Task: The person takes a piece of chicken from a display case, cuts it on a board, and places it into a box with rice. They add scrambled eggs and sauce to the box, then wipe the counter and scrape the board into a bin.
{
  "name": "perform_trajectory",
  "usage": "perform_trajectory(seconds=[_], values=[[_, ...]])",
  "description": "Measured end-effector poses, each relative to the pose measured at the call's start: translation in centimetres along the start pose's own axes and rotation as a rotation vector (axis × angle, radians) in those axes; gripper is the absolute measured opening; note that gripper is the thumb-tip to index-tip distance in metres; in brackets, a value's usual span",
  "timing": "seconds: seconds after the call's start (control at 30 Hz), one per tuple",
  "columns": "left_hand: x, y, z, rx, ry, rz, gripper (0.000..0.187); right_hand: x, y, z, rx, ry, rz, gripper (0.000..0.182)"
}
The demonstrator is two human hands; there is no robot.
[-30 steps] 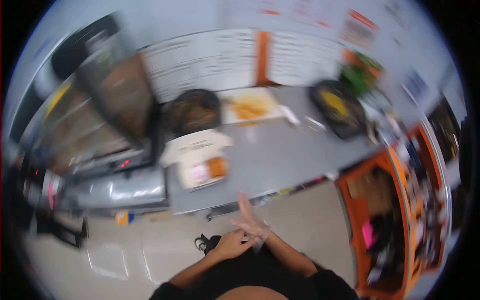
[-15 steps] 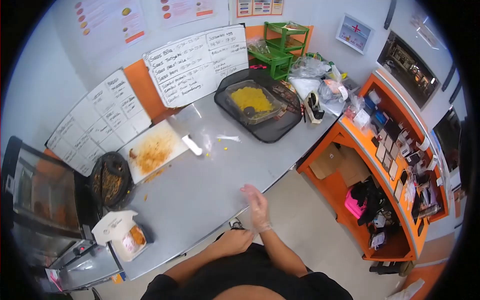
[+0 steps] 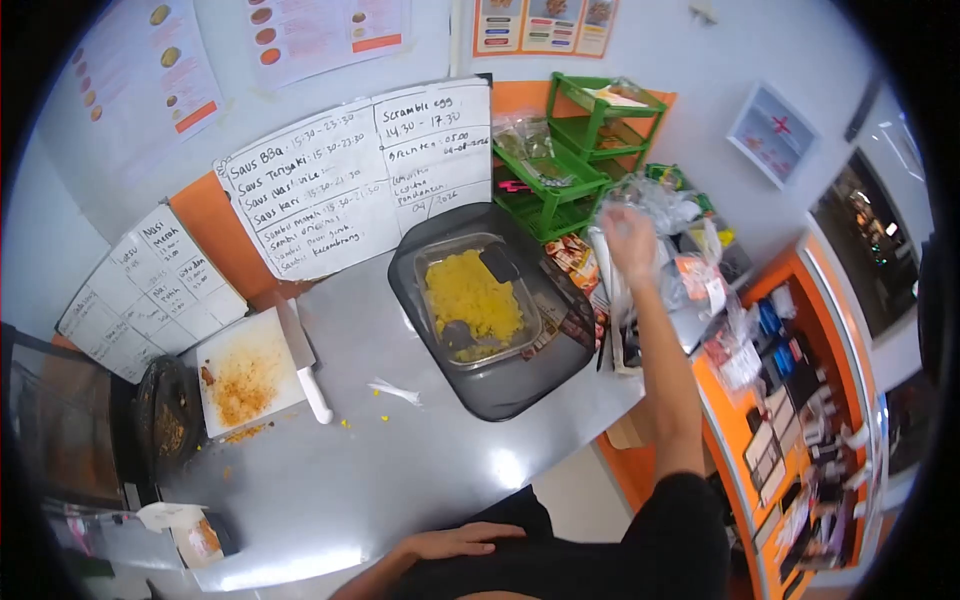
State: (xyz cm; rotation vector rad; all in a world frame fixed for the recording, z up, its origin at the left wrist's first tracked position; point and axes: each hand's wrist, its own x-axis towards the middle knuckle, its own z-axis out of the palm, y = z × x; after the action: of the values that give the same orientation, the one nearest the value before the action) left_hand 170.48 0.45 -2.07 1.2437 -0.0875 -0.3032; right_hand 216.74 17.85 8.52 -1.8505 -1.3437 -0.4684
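My right hand (image 3: 631, 245), in a clear glove, is stretched out over the plastic bags (image 3: 655, 210) at the table's far right corner; its fingers are blurred. Near the table's front edge, my left hand (image 3: 465, 541) lies against my body, fingers extended and holding nothing. A black tray (image 3: 507, 402) left of my right arm carries a clear tub of yellow food (image 3: 475, 300) with a dark scoop in it. Farther left, a white-handled knife (image 3: 316, 395) rests beside the stained cutting board (image 3: 290, 380).
Green stacked racks (image 3: 598, 130) stand behind the bags. Whiteboards (image 3: 310, 180) lean on the wall. A black basket (image 3: 165, 410) and an open food box (image 3: 190, 530) are at the left. An orange shelf unit (image 3: 720, 440) borders the right.
My right hand has moved from the table's front edge to the bags at the far right. My left hand has shifted slightly at my body, and the view has moved closer to the table.
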Motion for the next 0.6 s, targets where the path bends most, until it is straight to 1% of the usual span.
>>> perform_trajectory(seconds=[0.07, 0.1, 0.13, 0.2, 0.23, 0.27, 0.33, 0.4, 0.43, 0.47, 0.5, 0.53, 0.57, 0.6], values=[[2.5, 0.8, -0.2, -0.131, 0.334, 0.018, 0.062, 8.1, 3.7, 4.8, 0.003, -0.109, -0.099, 0.022], [3.5, 0.4, 0.2, -0.217, 0.413, 0.054, 0.065, 10.3, 5.4, 7.4, -0.014, -0.159, -0.117, 0.024], [4.9, 0.5, 0.9, -0.213, 0.444, 0.042, 0.065, 12.6, 6.1, 9.3, 0.019, -0.160, -0.118, 0.024], [7.6, 1.5, 2.1, -0.666, 0.679, 0.083, 0.066, 16.2, 6.0, 11.6, -0.171, -0.581, -0.037, 0.031], [8.5, 2.0, 1.7, -0.665, 0.708, 0.090, 0.066, 17.1, 5.7, 12.0, -0.221, -0.698, -0.015, 0.038], [9.5, 2.3, 1.6, -0.634, 0.761, 0.091, 0.067, 17.4, 5.9, 13.0, -0.201, -0.711, -0.041, 0.038], [11.4, 2.5, 1.9, -0.585, 0.875, 0.100, 0.067, 17.8, 6.7, 15.1, -0.336, -0.872, -0.018, 0.035], [12.7, 2.1, 2.9, -0.553, 1.008, 0.112, 0.068, 17.8, 7.6, 16.7, -0.358, -0.851, 0.029, 0.029], [13.7, 1.7, 4.3, -0.560, 1.105, 0.131, 0.069, 17.7, 7.4, 16.7, -0.404, -0.834, -0.002, 0.027], [14.3, 1.2, 4.8, -0.581, 1.147, 0.089, 0.067, 17.9, 7.7, 16.8, -0.437, -0.890, -0.076, 0.028], [14.9, 1.4, 5.0, -0.628, 1.183, 0.106, 0.062, 17.9, 9.3, 18.3, -0.376, -0.802, -0.134, 0.031], [15.3, -0.4, 5.1, -0.524, 1.209, 0.155, 0.058, 18.1, 8.8, 17.8, -0.296, -0.739, 0.002, 0.035], [15.6, -0.4, 5.1, -0.461, 1.243, 0.137, 0.057, 20.0, 14.3, 22.7, -0.251, -0.622, -0.094, 0.038], [15.9, -0.5, 5.5, -0.476, 1.267, 0.174, 0.056, 21.8, 15.2, 23.6, -0.290, -0.649, -0.118, 0.033]])
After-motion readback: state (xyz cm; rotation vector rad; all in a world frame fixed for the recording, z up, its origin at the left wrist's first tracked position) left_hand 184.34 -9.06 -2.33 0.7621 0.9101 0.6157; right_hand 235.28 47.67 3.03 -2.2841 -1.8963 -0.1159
